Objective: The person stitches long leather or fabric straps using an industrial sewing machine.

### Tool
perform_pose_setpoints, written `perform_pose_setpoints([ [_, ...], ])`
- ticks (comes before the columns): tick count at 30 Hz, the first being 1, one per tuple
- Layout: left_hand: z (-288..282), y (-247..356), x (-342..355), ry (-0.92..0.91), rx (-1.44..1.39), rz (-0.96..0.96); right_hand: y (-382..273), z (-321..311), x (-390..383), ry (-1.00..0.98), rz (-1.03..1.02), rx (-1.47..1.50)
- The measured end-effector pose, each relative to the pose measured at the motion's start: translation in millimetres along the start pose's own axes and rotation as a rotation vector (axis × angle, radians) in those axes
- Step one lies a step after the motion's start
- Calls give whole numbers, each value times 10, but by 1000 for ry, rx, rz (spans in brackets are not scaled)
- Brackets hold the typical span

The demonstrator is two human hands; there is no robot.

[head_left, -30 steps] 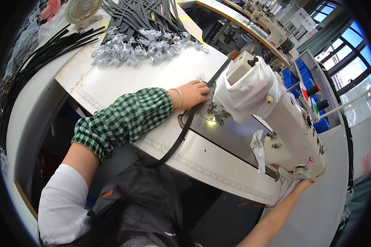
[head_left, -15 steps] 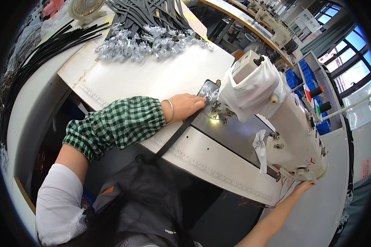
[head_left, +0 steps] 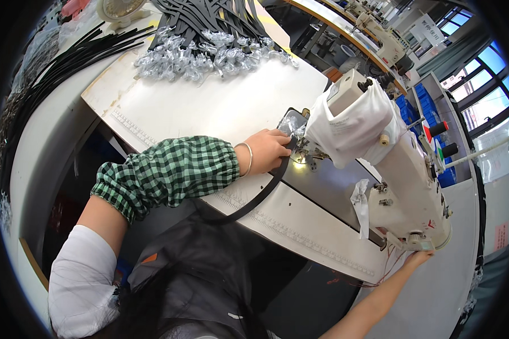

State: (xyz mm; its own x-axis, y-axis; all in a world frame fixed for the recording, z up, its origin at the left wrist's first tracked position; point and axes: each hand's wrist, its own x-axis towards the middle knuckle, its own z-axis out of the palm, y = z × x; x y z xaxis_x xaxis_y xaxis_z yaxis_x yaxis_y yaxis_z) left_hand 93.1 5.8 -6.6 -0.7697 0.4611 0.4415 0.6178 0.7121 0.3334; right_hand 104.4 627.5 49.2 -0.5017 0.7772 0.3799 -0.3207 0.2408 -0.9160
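My left hand (head_left: 270,150) is closed on one end of a black strap (head_left: 253,204), fingers pressed down beside the needle area of a white sewing machine (head_left: 404,186). The strap bows off the table edge toward my lap. Just past my fingertips lies a clear plastic-wrapped piece (head_left: 292,125) at the strap's end; its exact shape is unclear. A small lamp lights the metal bed beside it. My right hand (head_left: 421,258) reaches to the lower right end of the machine, touching it near a small panel; its fingers are mostly hidden.
A heap of black straps with plastic-wrapped ends (head_left: 209,53) covers the table's far side. More thin black strips (head_left: 68,65) drape over the left edge. White cloth (head_left: 350,124) covers the machine head. Thread spools (head_left: 437,129) and blue bins (head_left: 424,101) stand at right.
My left hand has shifted slightly right, closer to the needle, with the strap. The strap was straight and now bows outward. My right hand stays at the machine's end.
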Motion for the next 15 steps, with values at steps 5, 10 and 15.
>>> perform_pose_setpoints([
  [5, -13, -49, -17, 13, -65, 1, -273, -174, 704, 9, -343, -848],
  [10, 91, -1, 99, 25, -82, 90, -563, -136, 1662, -273, -348, -1180],
  [15, 48, 18, 45, 14, -147, 90, -606, 60, 1860, -449, -205, -1386],
])
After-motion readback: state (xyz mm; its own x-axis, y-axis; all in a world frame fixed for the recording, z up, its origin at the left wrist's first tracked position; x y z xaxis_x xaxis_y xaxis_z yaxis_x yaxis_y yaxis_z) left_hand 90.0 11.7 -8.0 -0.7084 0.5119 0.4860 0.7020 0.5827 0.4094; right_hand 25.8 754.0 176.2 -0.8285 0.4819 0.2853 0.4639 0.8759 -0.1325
